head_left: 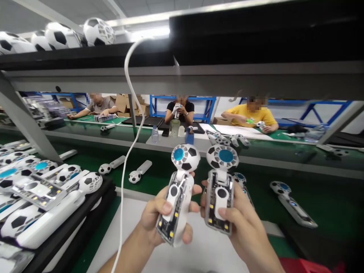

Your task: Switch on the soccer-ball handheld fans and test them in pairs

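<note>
Low centre of the frame, two handheld fans with football-pattern heads are held up side by side, one per hand. Left hand (159, 218) is wrapped around the left fan (178, 197), thumb pressed on the front of the clear handle, fingers curled behind. Right hand (241, 220) is closed on the right fan (220, 189) the same way, thumb on the lower front of the handle. Both fans stand roughly upright, heads just apart, blue hubs facing the camera.

Handling, as a judgement: small plastic shells, likely light and stiff; the clear handle covers look smooth, so a bit slippery. The round heads sit on narrow necks (probably the weak point), so the handle body is the place to grip, not the head.

Around them: a white cable (126, 151) hangs down left of centre. A black tray (71, 223) at lower left holds more of the same fans. Loose fans lie on the green belt (327, 204), one to the right (292, 204), two at centre left (139, 172). Three people sit across the line at mid frame, hands busy with small parts. Football-pattern balls (98, 32) sit on the shelf at upper left.
</note>
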`<move>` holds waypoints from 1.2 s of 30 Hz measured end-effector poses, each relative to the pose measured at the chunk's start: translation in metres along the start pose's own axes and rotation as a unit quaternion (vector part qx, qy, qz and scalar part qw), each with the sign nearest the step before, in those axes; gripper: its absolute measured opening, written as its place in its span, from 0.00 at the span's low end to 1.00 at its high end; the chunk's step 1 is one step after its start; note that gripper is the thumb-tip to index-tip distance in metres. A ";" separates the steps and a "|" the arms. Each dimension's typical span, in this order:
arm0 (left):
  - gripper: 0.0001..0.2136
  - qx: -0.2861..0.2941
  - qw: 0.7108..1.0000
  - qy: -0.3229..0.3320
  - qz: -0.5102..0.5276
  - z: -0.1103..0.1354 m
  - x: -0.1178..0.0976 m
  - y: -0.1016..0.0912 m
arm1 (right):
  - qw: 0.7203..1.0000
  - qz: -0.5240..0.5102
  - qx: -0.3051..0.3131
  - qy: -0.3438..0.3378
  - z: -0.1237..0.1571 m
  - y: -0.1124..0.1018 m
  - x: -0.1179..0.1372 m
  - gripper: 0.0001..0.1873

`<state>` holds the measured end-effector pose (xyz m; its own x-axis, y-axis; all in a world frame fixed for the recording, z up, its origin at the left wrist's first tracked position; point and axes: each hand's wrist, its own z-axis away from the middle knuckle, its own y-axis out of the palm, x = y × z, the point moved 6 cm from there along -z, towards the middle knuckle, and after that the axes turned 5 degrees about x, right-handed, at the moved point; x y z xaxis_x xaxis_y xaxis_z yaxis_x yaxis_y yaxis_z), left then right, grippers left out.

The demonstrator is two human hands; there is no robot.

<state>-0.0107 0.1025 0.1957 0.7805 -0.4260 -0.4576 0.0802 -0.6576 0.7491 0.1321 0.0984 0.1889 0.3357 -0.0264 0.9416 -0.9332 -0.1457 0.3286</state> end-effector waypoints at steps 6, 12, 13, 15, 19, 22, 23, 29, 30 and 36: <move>0.23 -0.124 0.967 -0.027 -0.223 0.004 -0.006 -0.009 | 1.000 -0.017 0.014 -0.012 0.000 0.003 0.000 0.28; 0.23 -0.145 0.952 -0.045 -0.264 0.004 -0.005 -0.012 | 0.999 -0.001 0.001 -0.038 0.001 0.005 -0.002 0.32; 0.23 -0.142 0.953 -0.044 -0.263 0.004 -0.005 -0.012 | 0.999 -0.007 -0.009 -0.040 0.001 0.004 -0.002 0.34; 0.23 -0.137 0.955 -0.042 -0.258 0.004 -0.004 -0.013 | 0.999 -0.016 -0.017 -0.039 0.001 0.003 -0.002 0.36; 0.25 -0.134 0.958 -0.048 -0.249 0.006 -0.006 -0.013 | 0.999 -0.001 -0.002 -0.032 0.001 0.002 -0.001 0.36; 0.31 -0.135 0.959 -0.052 -0.243 0.006 -0.007 -0.013 | 0.999 0.023 0.011 -0.026 0.001 -0.001 0.000 0.38; 0.32 -0.139 0.960 -0.052 -0.239 0.006 -0.007 -0.014 | 0.999 0.032 0.010 -0.024 0.001 -0.002 0.000 0.38; 0.31 -0.143 0.965 -0.045 -0.215 0.003 -0.005 -0.015 | 0.997 0.071 -0.015 -0.034 0.001 -0.007 0.000 0.36; 0.30 -0.142 0.965 -0.044 -0.214 0.003 -0.005 -0.015 | 0.997 0.068 -0.008 -0.032 0.001 -0.006 0.000 0.35; 0.25 -0.143 0.967 -0.030 -0.207 0.003 -0.004 -0.015 | 0.998 0.058 -0.004 -0.026 0.001 -0.006 -0.002 0.33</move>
<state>-0.0175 0.1124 0.1846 0.6085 -0.2034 -0.7670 0.5532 -0.5843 0.5938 0.1377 0.0988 0.1853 0.2311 -0.0931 0.9685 -0.9671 -0.1311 0.2181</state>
